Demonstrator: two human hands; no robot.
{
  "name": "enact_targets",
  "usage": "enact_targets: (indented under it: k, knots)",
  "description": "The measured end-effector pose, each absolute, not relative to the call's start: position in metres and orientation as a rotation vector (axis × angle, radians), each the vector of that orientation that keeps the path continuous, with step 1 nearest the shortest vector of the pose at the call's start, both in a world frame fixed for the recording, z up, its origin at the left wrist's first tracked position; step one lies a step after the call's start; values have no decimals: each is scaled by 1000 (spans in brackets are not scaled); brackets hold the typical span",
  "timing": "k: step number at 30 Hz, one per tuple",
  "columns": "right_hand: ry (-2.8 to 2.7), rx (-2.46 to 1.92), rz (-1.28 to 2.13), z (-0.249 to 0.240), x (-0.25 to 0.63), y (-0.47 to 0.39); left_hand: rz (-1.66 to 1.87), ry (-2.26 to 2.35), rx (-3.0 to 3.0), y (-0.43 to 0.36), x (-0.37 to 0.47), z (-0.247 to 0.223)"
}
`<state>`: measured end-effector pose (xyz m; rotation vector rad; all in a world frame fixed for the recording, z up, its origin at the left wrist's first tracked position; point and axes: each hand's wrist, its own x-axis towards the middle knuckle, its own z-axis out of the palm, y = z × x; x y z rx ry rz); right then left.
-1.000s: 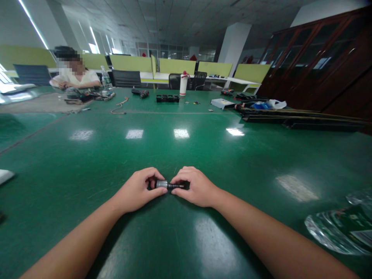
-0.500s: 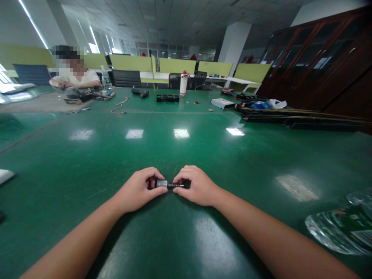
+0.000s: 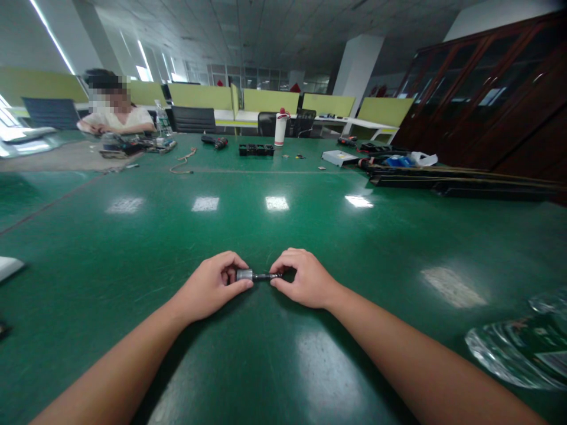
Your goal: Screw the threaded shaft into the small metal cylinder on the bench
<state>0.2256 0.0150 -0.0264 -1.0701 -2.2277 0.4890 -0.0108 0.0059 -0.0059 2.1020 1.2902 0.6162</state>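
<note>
A silver metal cylinder [image 3: 244, 275] is pinched between the thumb and fingers of my left hand [image 3: 216, 285]. From its right end a thin dark shaft [image 3: 262, 277] runs sideways to my right hand [image 3: 305, 278], whose thumb and fingers close on the shaft's far end. Both hands are low over the green table [image 3: 248, 230], near the middle of the view. Whether the shaft and the cylinder are one piece cannot be told.
A clear plastic bottle [image 3: 522, 351] lies at the right edge. Toward the back stand a white bottle [image 3: 280, 130], a black part [image 3: 256, 150] and a silver box [image 3: 339, 157]. Long black bars [image 3: 460, 180] lie at the right. A person [image 3: 117, 118] sits at the far left.
My right hand has shifted slightly right and up along the shaft, and more of the shaft shows between the hands. My left hand has moved slightly up and left with the cylinder.
</note>
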Motion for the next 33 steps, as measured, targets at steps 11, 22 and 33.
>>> enact_targets:
  k: [11, 22, 33]
  knots:
    - [-2192, -1174, 467, -24, 233, 21, 629, 1304, 2058, 5, -12, -6]
    - [-2224, -1142, 472, -26, 232, 20, 619, 1285, 2095, 6, -12, -7]
    - [-2235, -958, 583, -29, 220, 12, 585, 1248, 2109, 6, -11, -6]
